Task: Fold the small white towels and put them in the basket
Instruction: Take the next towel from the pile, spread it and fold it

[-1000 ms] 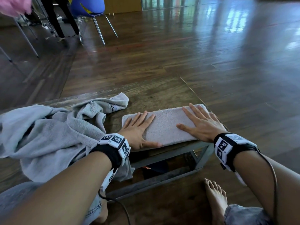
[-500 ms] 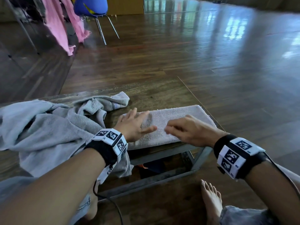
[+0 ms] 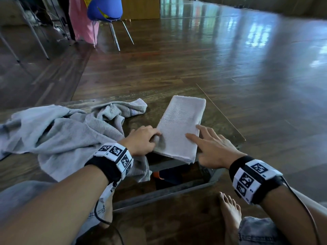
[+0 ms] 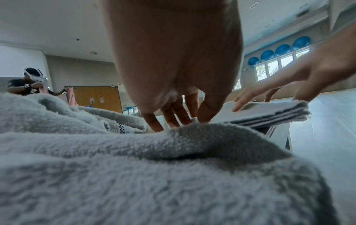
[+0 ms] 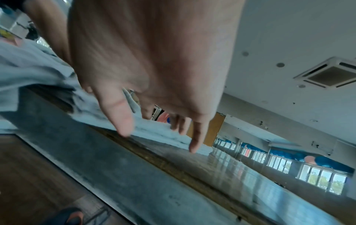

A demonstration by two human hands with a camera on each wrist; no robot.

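Observation:
A folded white towel (image 3: 180,128) lies on the low wooden table (image 3: 221,124), its long side pointing away from me. My left hand (image 3: 145,140) pinches its near left edge with curled fingers; the left wrist view shows the thumb against the layered towel (image 4: 269,112). My right hand (image 3: 208,144) is spread flat, index and middle fingertips resting on the towel's right edge. In the right wrist view that hand (image 5: 154,118) hovers over the towel (image 5: 163,134) at the table rim. A crumpled pile of unfolded towels (image 3: 62,131) lies to the left. No basket is in view.
The table's right corner (image 3: 242,138) is just right of my right hand. A dark object with orange (image 3: 169,175) sits under the table, and my bare foot (image 3: 230,209) is beside its frame. A blue chair (image 3: 104,9) and pink cloth (image 3: 79,20) stand far back.
The folded towel has turned from lying crosswise to lying lengthwise away from me. My left hand went from flat on it to pinching its edge; my right hand shifted to its right side.

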